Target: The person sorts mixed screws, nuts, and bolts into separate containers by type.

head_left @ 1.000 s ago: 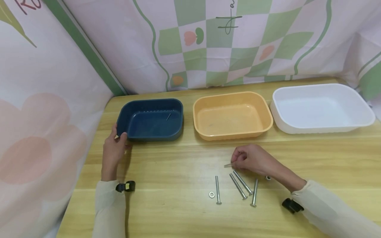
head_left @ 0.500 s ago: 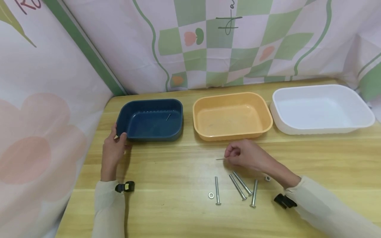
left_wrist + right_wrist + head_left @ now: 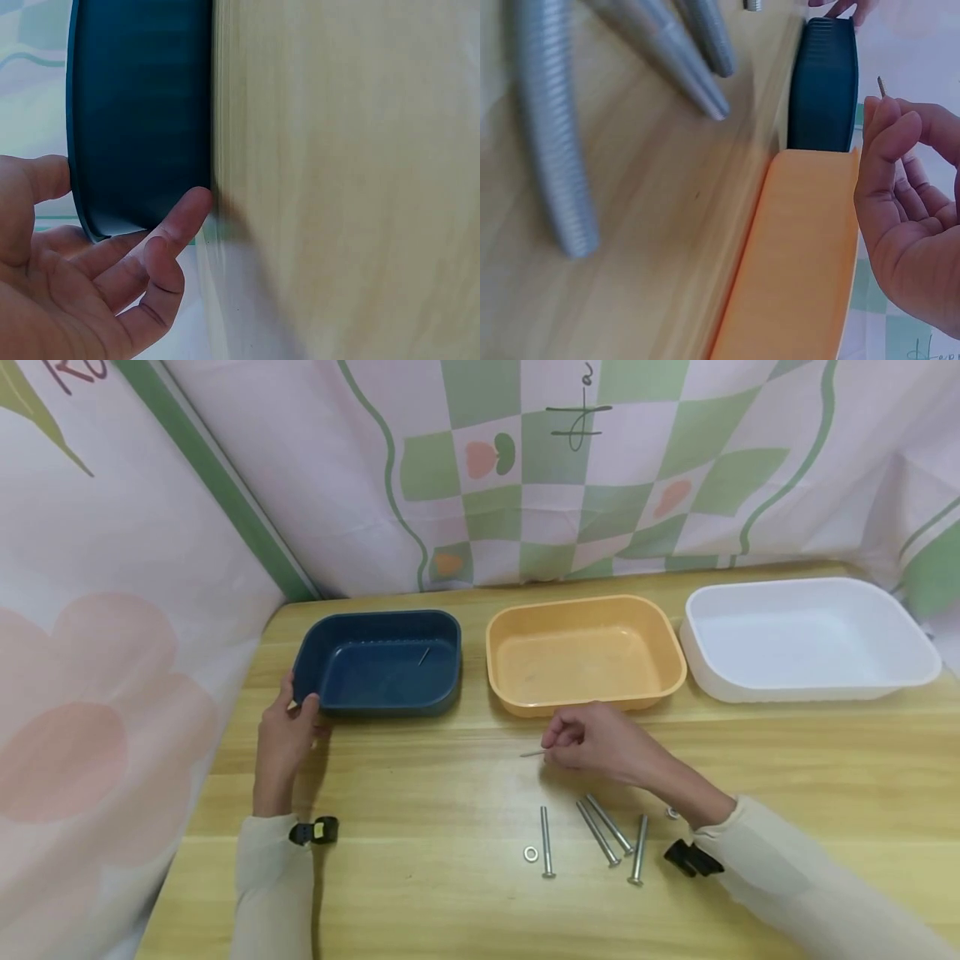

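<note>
My left hand (image 3: 287,732) grips the near left corner of the dark blue bin (image 3: 386,707), which has one thin metal pin (image 3: 423,657) lying inside. In the left wrist view the fingers of the hand (image 3: 112,277) lie around the bin's corner (image 3: 142,120). My right hand (image 3: 600,743) pinches a thin nail-like piece (image 3: 532,753) by one end, just in front of the yellow bin (image 3: 587,703). The right wrist view shows the piece's tip (image 3: 881,86) sticking out past the fingertips of the hand (image 3: 911,195).
Several long bolts (image 3: 546,843) lie on the wooden table (image 3: 420,877) in front of my right hand. A washer (image 3: 531,854) is left of them, and a nut (image 3: 672,813) sits by my right wrist. A white bin (image 3: 810,692) stands at the right, beside the yellow one.
My right hand has moved left and slightly away from me, carrying the thin piece toward the blue bin's side. My left hand has stayed on the blue bin.
</note>
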The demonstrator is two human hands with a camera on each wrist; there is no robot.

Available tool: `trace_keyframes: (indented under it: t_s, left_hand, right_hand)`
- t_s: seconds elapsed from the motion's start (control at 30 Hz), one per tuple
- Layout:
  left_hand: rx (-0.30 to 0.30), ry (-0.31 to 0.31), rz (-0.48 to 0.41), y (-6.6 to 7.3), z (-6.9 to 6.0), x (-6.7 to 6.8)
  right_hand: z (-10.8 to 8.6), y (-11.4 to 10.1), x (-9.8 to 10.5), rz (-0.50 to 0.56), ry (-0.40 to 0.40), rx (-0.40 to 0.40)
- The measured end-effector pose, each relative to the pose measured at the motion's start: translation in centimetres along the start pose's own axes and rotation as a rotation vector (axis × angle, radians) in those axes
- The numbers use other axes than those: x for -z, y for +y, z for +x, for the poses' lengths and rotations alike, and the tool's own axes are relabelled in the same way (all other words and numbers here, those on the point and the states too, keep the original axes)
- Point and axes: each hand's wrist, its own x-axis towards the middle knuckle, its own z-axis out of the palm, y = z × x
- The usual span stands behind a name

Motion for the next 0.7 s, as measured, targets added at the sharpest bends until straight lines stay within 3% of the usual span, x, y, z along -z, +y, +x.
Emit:
trace_keyframes:
  t_s: [0.7]
  left_hand:
    - [-0.003, 0.013, -0.004, 0.0, -0.1, 0.0]
  right_hand:
    - [2.6, -2.8, -0.9, 0.087, 0.000, 0.017]
